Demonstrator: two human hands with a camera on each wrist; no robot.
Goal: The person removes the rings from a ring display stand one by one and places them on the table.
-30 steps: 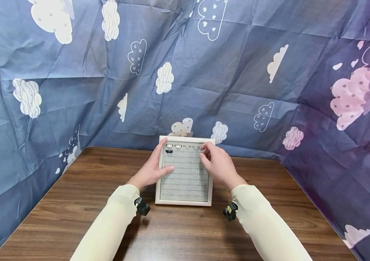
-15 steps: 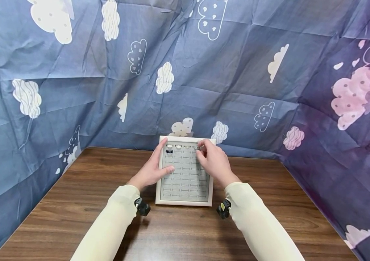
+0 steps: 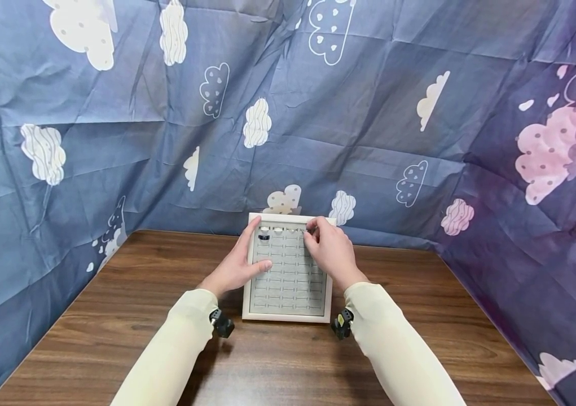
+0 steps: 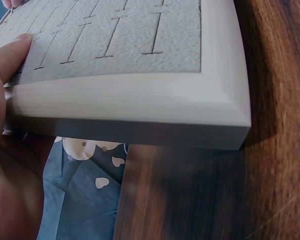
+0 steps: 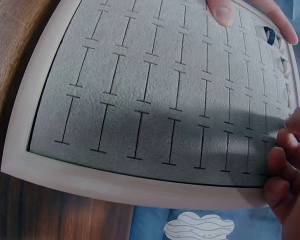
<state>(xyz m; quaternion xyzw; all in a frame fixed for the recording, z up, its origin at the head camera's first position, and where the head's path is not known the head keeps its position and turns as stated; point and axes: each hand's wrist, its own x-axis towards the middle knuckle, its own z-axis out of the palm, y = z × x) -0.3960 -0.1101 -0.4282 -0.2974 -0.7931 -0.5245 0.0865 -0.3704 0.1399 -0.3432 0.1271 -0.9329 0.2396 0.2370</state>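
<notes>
A grey-padded ring display tray with a pale frame leans up, rows of slits across its pad. My left hand grips its left side, thumb over the pad and fingers along the frame. Light rings sit in the top row, and a dark ring sits below the leftmost one. My right hand has its thumb and index finger pinched at a ring near the top row's right end. In the right wrist view its curled fingers hide most of that ring.
The tray stands on a brown wood-grain table. Behind it and to the right hangs a blue cloth with cloud prints. A small black wrist camera hangs at the left cuff, another at the right.
My right hand has moved slightly left along the top row, from its right end onto the ring there. The left hand and the tray have stayed in place.
</notes>
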